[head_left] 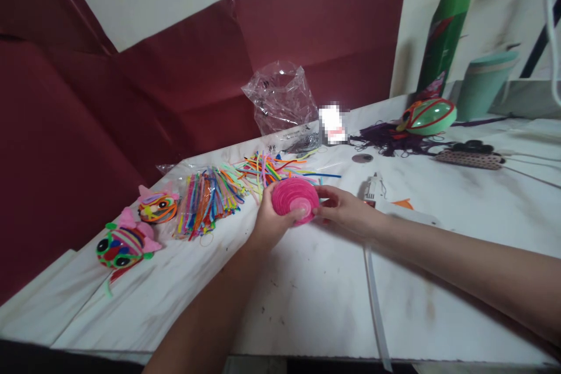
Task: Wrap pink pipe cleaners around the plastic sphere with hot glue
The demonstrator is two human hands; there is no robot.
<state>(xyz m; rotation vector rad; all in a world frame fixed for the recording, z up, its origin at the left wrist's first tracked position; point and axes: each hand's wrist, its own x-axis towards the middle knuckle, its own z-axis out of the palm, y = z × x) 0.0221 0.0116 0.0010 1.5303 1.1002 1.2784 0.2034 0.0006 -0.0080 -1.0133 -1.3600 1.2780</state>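
Observation:
Above the middle of the table I hold a round pink piece [294, 197] with ringed ridges and a paler centre; whether it is a ball or a cup I cannot tell. My left hand [274, 216] is wrapped around its left and lower side, thumb over the front. On the right edge, the bent fingertips of my right hand [339, 207] pinch it. Just beyond the right hand lies a white glue gun [374, 188]. Behind and left of the left hand are loose coloured pipe cleaners [272, 169] and a bagged bundle of pipe cleaners [210, 198].
Two decorated fish-like crafts, one pink-finned [125, 245] and one orange-striped [158, 204], sit left. A clear plastic bag [284, 96] leans at the back. Purple strands [385, 137], a green balloon-like craft [432, 117] and a mint bin [486, 85] stand right. A translucent stick [377, 310] crosses the front.

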